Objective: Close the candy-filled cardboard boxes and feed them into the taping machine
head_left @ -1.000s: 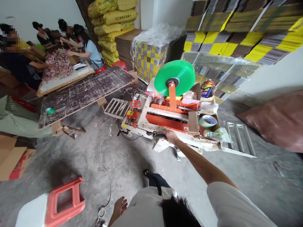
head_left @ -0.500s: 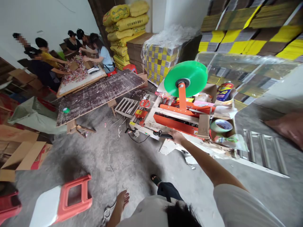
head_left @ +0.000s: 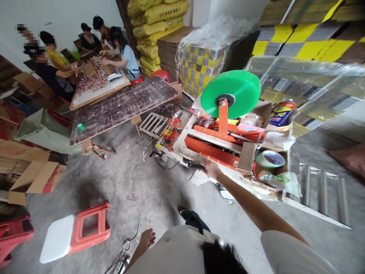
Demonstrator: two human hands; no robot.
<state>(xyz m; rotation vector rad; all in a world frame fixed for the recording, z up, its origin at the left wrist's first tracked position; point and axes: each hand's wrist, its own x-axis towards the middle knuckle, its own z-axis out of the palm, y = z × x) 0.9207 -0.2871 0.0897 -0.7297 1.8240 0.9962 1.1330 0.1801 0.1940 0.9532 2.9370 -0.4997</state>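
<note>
My right hand [head_left: 211, 169] reaches out to the near side of a carton-sealing machine [head_left: 213, 148]. Its fingers are closed round the end of a black crank handle [head_left: 196, 166] on the white frame. Above the frame stands a big roll of green tape [head_left: 230, 93] on an orange bracket [head_left: 223, 118]. Red-handled scissors [head_left: 175, 122] lie towards the machine's far end. My left hand [head_left: 147, 238] hangs low beside my body over the concrete floor, fingers loosely apart, with nothing in it.
A box with tape rolls [head_left: 270, 158] and a can [head_left: 282, 113] sits on the machine's right end, by a roller conveyor [head_left: 322, 190]. A red stool [head_left: 91, 228], a cable [head_left: 133, 190] and a dark table [head_left: 122, 108] are leftward. Several people work behind it.
The view has shifted a little, and the machine looks slightly larger. My right hand stays on the crank handle, and my left hand still hangs free. A co-worker in yellow has moved their hands.
</note>
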